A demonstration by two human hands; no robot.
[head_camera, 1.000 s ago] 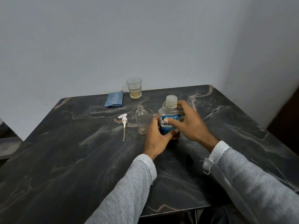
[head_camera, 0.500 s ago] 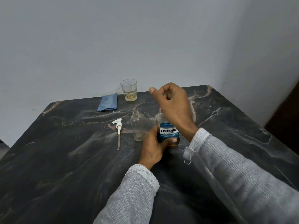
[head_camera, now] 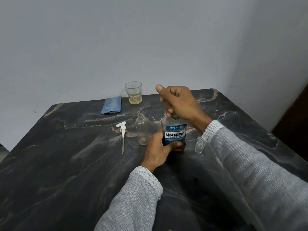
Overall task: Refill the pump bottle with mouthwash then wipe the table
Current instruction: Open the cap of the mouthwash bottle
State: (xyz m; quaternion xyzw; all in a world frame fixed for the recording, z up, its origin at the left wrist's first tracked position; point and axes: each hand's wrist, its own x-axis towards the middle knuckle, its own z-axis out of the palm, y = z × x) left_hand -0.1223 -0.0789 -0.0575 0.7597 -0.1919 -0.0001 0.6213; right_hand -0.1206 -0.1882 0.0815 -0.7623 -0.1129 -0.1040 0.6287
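Dark marble table [head_camera: 66, 164] against a grey wall: the left hand [head_camera: 157, 150] wraps the mouthwash [head_camera: 175, 134] low at centre, the right hand [head_camera: 179, 101] fisted over its cap. Twist steadily, base planted; the open bottle [head_camera: 142, 130] stands just at nine o'clock, pump [head_camera: 122, 130] beyond, cloth [head_camera: 112, 105] at eleven.
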